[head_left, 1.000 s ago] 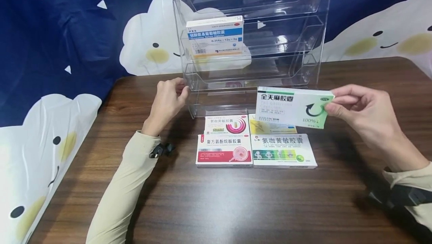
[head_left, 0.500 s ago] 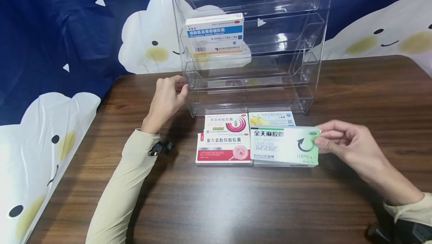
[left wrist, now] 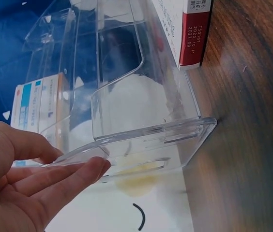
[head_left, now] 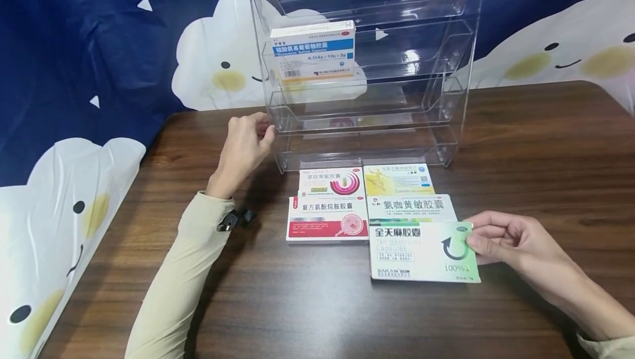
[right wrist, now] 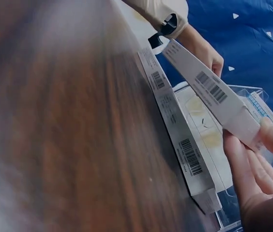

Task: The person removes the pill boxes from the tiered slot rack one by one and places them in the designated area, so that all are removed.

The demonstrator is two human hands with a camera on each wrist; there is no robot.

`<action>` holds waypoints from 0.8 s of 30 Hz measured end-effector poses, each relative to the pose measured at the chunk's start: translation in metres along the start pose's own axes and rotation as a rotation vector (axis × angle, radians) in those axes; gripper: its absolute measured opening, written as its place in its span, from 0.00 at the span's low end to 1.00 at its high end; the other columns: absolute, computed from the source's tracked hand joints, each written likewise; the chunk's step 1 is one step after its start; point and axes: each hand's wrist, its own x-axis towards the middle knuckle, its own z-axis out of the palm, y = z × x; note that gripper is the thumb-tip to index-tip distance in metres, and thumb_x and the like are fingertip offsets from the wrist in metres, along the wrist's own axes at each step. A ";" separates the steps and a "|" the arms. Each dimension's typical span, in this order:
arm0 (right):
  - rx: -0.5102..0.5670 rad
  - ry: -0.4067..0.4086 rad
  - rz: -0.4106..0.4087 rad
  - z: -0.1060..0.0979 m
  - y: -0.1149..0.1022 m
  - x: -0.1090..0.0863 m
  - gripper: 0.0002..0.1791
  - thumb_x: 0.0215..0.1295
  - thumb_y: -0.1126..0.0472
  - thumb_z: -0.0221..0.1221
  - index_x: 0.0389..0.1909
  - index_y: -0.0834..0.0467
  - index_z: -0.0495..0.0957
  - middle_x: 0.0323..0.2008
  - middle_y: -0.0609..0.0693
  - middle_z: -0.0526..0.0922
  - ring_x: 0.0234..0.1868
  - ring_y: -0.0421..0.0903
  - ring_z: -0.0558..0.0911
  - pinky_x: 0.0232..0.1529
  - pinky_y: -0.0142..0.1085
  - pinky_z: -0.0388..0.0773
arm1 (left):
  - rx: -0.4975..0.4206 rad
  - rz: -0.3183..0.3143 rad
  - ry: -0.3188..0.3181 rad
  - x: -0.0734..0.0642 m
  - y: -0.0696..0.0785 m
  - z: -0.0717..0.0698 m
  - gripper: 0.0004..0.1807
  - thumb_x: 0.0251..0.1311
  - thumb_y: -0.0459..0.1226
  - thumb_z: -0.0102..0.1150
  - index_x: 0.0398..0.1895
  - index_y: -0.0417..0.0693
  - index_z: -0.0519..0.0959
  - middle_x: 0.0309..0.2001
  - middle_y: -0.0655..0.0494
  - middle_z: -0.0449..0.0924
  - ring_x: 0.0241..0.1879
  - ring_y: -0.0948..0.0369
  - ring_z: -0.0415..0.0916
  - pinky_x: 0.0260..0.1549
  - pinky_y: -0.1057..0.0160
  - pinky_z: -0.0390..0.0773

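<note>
- Pinching the green-and-white box (head_left: 421,254) by its right end, thumb against fingers of the right hand (head_left: 511,248), above the counter (head_left: 317,309) and, in the head view, partly hiding the white box with the green band (head_left: 410,205)
- Held at that end only, so could swivel or droop at the left end, through too light a pinch and no support there
- Could also dent or buckle near the thumb, being probably thin card, if squeezed harder against such a droop
- If lowered too close in, could land on the near edge of the white box with the green band and sit tilted, or push it back against the yellow box (head_left: 398,180)
- Could nudge the red-and-white box (head_left: 327,224) too, by swinging leftward
- Pinching the left side wall of the clear rack (head_left: 397,79) with the left hand (head_left: 244,141); could tip or drag it by pulling carelessly
- With such a jolt, could topple the blue-and-white box (head_left: 313,53), upright in an upper tier
- Cannot tell how firmly pinched at that wall; if only loosely, less steadying against a bump
</note>
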 end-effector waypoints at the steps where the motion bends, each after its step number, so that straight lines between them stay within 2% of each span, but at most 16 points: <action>1: -0.002 -0.017 0.019 0.000 0.001 -0.002 0.17 0.65 0.80 0.48 0.47 0.61 0.79 0.39 0.57 0.86 0.37 0.51 0.86 0.35 0.43 0.83 | 0.003 -0.003 -0.001 0.000 -0.001 0.000 0.12 0.59 0.28 0.53 0.39 0.26 0.81 0.35 0.36 0.85 0.38 0.48 0.84 0.37 0.53 0.81; 5: 0.002 -0.068 0.104 0.001 0.007 -0.011 0.16 0.68 0.77 0.48 0.47 0.60 0.79 0.40 0.56 0.86 0.39 0.50 0.86 0.37 0.43 0.83 | 0.013 -0.003 0.001 -0.001 -0.002 0.001 0.12 0.59 0.28 0.53 0.39 0.26 0.81 0.35 0.37 0.85 0.38 0.48 0.84 0.37 0.53 0.81; 8: -0.014 -0.077 0.158 0.002 0.010 -0.014 0.14 0.69 0.75 0.48 0.46 0.60 0.78 0.40 0.55 0.86 0.39 0.49 0.86 0.37 0.44 0.83 | 0.018 0.000 0.007 -0.001 -0.002 0.001 0.11 0.59 0.28 0.53 0.37 0.27 0.81 0.34 0.37 0.85 0.37 0.48 0.84 0.38 0.53 0.80; 13: -0.093 -0.054 0.264 0.003 0.009 -0.017 0.09 0.71 0.69 0.49 0.46 0.66 0.76 0.37 0.52 0.86 0.38 0.47 0.86 0.36 0.45 0.83 | 0.021 -0.005 0.009 -0.001 -0.002 0.001 0.11 0.59 0.28 0.52 0.37 0.27 0.81 0.34 0.37 0.85 0.37 0.48 0.84 0.38 0.53 0.80; 16: -0.149 -0.051 0.317 0.002 0.006 -0.019 0.12 0.72 0.65 0.49 0.48 0.71 0.73 0.36 0.51 0.87 0.38 0.46 0.85 0.36 0.43 0.83 | 0.020 -0.004 0.006 -0.002 -0.001 0.001 0.11 0.59 0.28 0.53 0.37 0.27 0.81 0.34 0.37 0.85 0.37 0.48 0.84 0.38 0.52 0.80; 21: -0.198 -0.020 0.367 0.006 0.004 -0.017 0.16 0.73 0.63 0.51 0.50 0.74 0.72 0.36 0.50 0.86 0.37 0.44 0.85 0.36 0.41 0.83 | 0.004 -0.013 -0.006 -0.001 0.000 0.000 0.12 0.59 0.28 0.53 0.40 0.26 0.81 0.36 0.36 0.84 0.39 0.47 0.84 0.40 0.53 0.81; 24: -0.250 -0.005 0.383 0.009 0.002 -0.017 0.16 0.72 0.61 0.52 0.46 0.73 0.74 0.32 0.50 0.86 0.32 0.44 0.84 0.33 0.41 0.83 | -0.017 -0.022 -0.016 0.000 -0.001 0.000 0.12 0.60 0.28 0.53 0.41 0.26 0.81 0.37 0.35 0.84 0.40 0.47 0.84 0.41 0.53 0.81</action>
